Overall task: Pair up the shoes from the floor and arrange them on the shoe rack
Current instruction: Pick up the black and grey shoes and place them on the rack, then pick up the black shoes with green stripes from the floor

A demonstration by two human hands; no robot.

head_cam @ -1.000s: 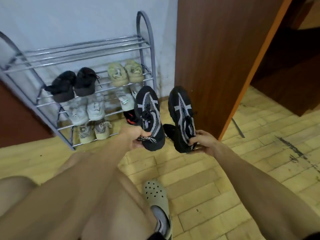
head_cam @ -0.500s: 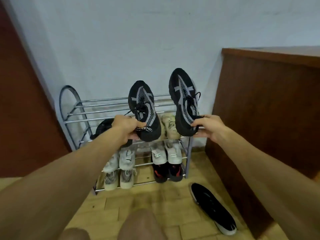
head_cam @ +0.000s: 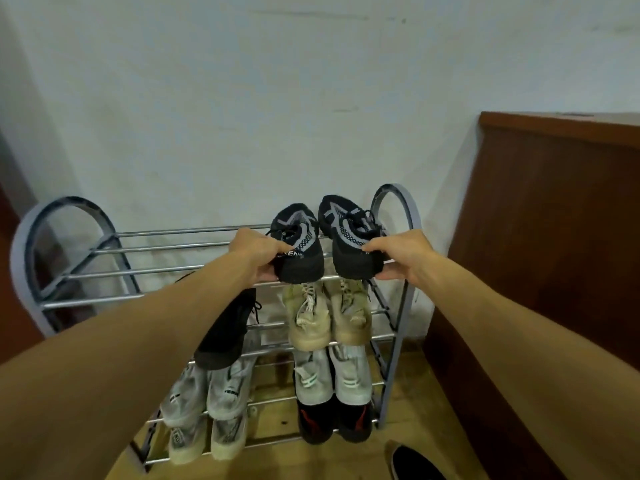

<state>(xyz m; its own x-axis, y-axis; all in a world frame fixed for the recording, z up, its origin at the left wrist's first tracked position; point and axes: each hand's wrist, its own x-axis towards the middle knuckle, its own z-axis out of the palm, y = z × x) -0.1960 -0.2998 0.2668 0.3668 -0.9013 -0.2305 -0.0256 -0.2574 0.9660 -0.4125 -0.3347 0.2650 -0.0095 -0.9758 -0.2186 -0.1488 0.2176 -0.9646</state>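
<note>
Setting a matched pair of black knit sneakers onto the top tier of the shoe rack [head_cam: 156,271] was the step I judged to be in hand, and I describe the view from left to right. At far left the rack's curved grey end frame rose against a pale wall, and the left half of the top rails stood bare. Below them, a black shoe [head_cam: 227,336] showed partly behind my left forearm, above two tiers of pale grey sneakers [head_cam: 207,393]. My left hand [head_cam: 256,252] was closed around the heel of the left sneaker [head_cam: 298,244], thumb on top by the lettering, fingers curled beneath. Just beside it, my right hand [head_cam: 401,256] was clamped on the heel of the right sneaker [head_cam: 353,237] the same way. Both shoes pointed toes to the wall, soles on or just over the rails; I could not tell if their weight had settled. Beneath them sat a beige pair [head_cam: 327,317], then a grey pair [head_cam: 332,379], then a black pair with red marks [head_cam: 332,420]. At lower right, one dark shoe [head_cam: 412,462] lay on the wooden floor beside a brown cabinet [head_cam: 554,271]. The next move, I judged, called for easing both heels level onto the rails, loosening both grips, and then turning to that shoe on the floor.
</note>
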